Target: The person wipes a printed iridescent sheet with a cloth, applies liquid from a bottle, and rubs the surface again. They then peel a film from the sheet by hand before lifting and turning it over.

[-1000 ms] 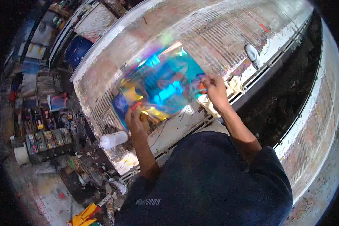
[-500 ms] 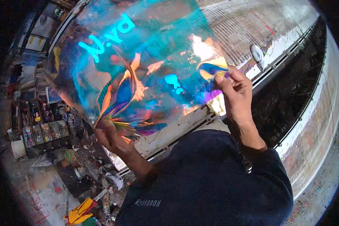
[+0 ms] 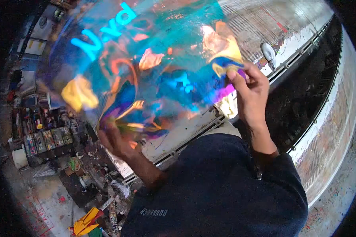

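Note:
A large, shiny, see-through plastic film [image 3: 178, 59] with iridescent blue, teal, purple and orange reflections is stretched between my two hands. Bright cyan lettering shows on its upper left. My left hand [image 3: 116, 138] grips the lower left corner, which is bunched and creased; that hand is dark and partly behind the film. At the right edge, my right hand [image 3: 251, 89] pinches the film between thumb and fingers, with folds gathering there. Behind the film lies a long, paint-stained white surface [image 3: 253, 27], partly hidden by it.
Cluttered tools and paint-stained items lie on the left, among them a white roll-like cylinder [image 3: 19, 158]. A yellow cloth-like piece [image 3: 86, 222] rests at lower left. On the long surface's edge sits a pale rounded object [image 3: 268, 51]. A dark recess [image 3: 300, 102] runs along the right.
The film has rippled and its left part has moved a little up and left, changing its reflections. My right hand has shifted slightly right; my left hand has barely moved.

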